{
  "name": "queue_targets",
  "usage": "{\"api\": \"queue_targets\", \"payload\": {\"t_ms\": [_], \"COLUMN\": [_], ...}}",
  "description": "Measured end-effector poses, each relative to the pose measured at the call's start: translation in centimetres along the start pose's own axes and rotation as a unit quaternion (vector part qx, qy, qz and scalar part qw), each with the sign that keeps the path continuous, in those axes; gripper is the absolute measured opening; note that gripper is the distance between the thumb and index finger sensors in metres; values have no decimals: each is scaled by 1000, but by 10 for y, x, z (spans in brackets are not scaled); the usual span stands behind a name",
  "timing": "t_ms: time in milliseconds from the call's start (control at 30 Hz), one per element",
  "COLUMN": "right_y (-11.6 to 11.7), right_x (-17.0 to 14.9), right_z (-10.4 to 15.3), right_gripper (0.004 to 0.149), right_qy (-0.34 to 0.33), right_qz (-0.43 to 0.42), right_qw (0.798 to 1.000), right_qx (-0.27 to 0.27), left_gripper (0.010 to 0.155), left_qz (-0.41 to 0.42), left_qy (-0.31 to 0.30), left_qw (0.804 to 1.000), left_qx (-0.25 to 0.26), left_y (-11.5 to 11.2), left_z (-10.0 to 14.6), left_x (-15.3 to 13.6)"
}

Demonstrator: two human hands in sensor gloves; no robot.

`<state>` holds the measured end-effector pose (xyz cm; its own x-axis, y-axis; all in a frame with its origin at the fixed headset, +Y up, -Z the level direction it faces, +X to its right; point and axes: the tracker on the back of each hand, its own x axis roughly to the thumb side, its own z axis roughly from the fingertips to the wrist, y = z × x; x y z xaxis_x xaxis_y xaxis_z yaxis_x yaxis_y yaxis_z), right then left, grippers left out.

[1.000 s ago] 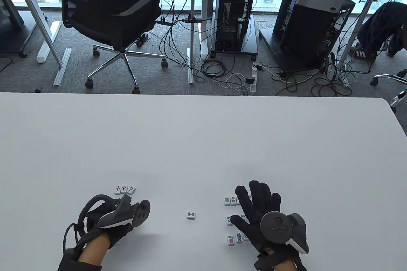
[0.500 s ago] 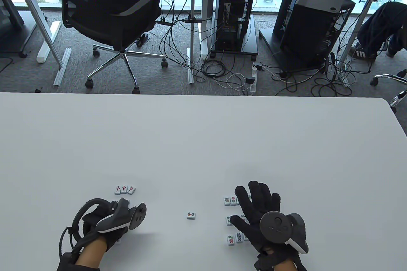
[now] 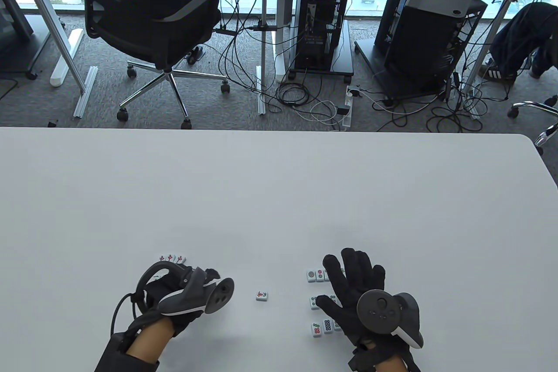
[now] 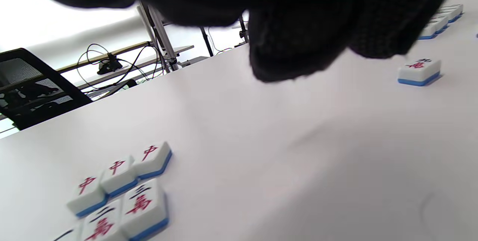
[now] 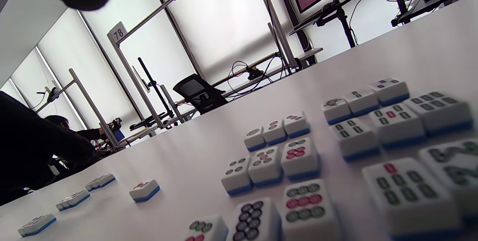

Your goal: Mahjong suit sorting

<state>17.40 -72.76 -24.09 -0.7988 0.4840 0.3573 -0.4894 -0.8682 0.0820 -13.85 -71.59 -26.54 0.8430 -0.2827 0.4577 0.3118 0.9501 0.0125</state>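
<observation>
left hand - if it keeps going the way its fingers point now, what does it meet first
Probably the lone tile standing by itself mid-table. The left hand points right toward it over bare table; in the left wrist view nothing lies between. How high the hand is above the table is unclear.

Two gloved hands (image 3: 348, 298), one lone tile (image 3: 261, 295), three red-character tiles (image 4: 117, 172).

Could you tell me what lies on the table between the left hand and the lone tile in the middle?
Nothing: in the table view, only bare white tabletop separates the left hand from the lone tile.
</observation>
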Motion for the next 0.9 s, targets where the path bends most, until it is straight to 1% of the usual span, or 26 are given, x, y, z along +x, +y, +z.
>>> {"api": "queue_targets", "payload": {"t_ms": [100, 200, 233, 300, 333, 400, 467, 567, 600, 667, 700, 767, 800, 900], "right_y": [0, -1, -1, -1, -1, -1, -1, -1, -1, -1, -2, -2, -2, -2], "right_x": [0, 0, 0, 0, 0, 0, -1, -1, -1, -1, -1, -1, -1, -1], "right_z": [0, 0, 0, 0, 0, 0, 0, 0, 1, 1, 1, 1, 1, 1], "right_gripper": [75, 75, 75, 75, 75, 75, 75, 75, 75, 75, 75, 75, 75, 75], "right_qy": [-1, -2, -2, -3, -4, -4, -5, -5, -5, -5, -5, -5, -5, -5], "right_qz": [-2, -5, -6, -7, -8, -9, -13, -15, -16, -17, -18, -18, -18, -18], "right_qw": [1000, 1000, 1000, 1000, 1000, 1000, 1000, 1000, 1000, 1000, 1000, 1000, 1000, 1000], "right_qx": [-1, -3, -3, -4, -5, -6, -7, -7, -7, -8, -9, -10, -9, -9], "left_gripper": [60, 55, 54, 53, 52, 52, 51, 51, 51, 52, 52, 50, 49, 57], "left_qz": [-6, -11, -10, 17, 42, 66, 58, 56, 58, 63, 68, 69, 57, 8], "left_qy": [-31, -44, -40, -20, -5, 7, 12, 31, 35, 32, 29, 7, 1, -35], "left_qw": [999, 999, 999, 1000, 999, 998, 998, 998, 997, 996, 996, 997, 998, 999], "left_qx": [7, 15, 19, 14, 4, -11, -20, -24, -35, -45, -40, -30, -27, -35], "left_y": [3, 2, 1, -3, -5, -10, -16, -17, -17, -14, -11, -6, -3, 1], "left_z": [-18, -33, -39, -49, -54, -61, -67, -69, -70, -69, -68, -66, -63, -60], "left_x": [23, 43, 49, 55, 58, 61, 64, 63, 62, 58, 56, 55, 56, 62]}}
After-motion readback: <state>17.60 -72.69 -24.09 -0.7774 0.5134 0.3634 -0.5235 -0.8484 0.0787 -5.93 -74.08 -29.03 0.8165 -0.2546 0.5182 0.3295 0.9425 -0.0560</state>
